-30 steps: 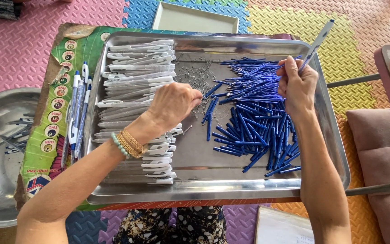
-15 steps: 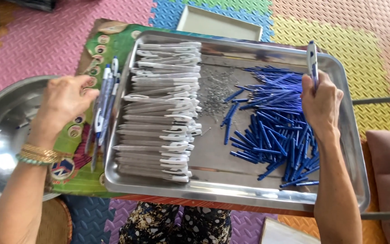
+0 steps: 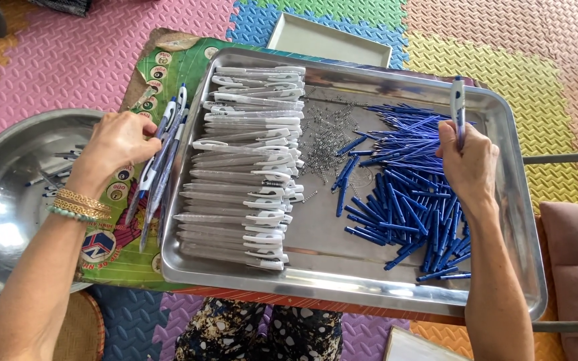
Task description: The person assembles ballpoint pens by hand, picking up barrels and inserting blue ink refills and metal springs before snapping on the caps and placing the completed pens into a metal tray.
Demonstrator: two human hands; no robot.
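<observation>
A flattened printed cardboard sheet [image 3: 143, 80] lies under the left end of the steel tray [image 3: 342, 287]. It is mostly green, with a row of small round cream-and-red badges along its left side and a red, white and blue emblem near the lower corner.
</observation>
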